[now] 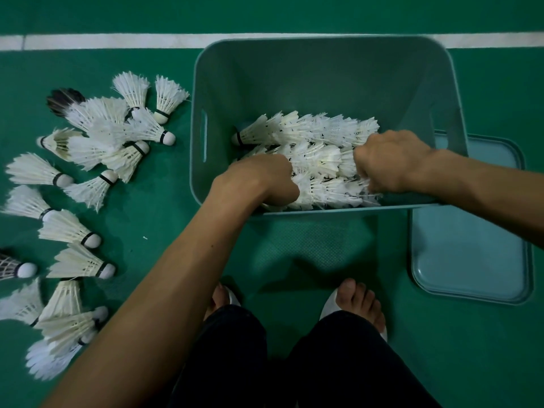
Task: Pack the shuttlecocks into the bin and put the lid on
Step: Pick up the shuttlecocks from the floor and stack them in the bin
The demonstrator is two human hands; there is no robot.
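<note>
Many nested shuttlecocks (318,160) in bin (323,72), left hand (259,181) and right hand (391,160) curled round them, loose shuttlecocks (97,136) strewn on floor (323,254) to left, lid (471,254) flat beside bin.

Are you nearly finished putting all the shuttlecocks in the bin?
Maybe halfway. Done: packed shuttlecocks lie in rows inside the bin. In hand: the left hand and right hand both grip the nearest row. Left: many loose shuttlecocks lie on the floor beside the bin, and the lid lies on the floor on the other side, not yet on.
</note>
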